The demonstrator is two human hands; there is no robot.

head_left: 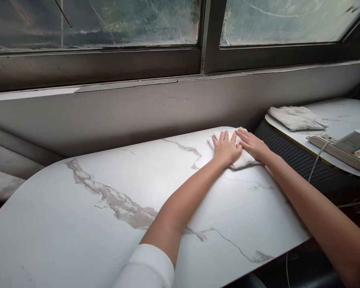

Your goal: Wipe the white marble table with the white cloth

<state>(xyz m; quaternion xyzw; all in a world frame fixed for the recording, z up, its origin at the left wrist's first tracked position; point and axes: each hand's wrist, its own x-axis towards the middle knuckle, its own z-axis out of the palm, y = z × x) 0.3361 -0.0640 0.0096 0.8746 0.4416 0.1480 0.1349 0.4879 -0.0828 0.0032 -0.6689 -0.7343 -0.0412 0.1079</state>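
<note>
A white cloth [243, 159] lies on the far right end of a white marble-patterned table [87, 240]. Pressed flat on top of it is my left hand [227, 151], palm down with its fingers spread. My right hand [253, 145] rests on the cloth's right part, fingers stretched out flat toward the left hand, nearly touching it. The cloth's middle is partly hidden beneath both hands. Neither hand is wrapped around anything.
Behind the table run a low wall [156, 106] and framed windows [150, 24]. On a second table [345, 107] at right lie a folded white cloth [297, 117] and a power strip [337, 152] with a white adapter [354, 141]. A padded seat [6, 160] stands at left.
</note>
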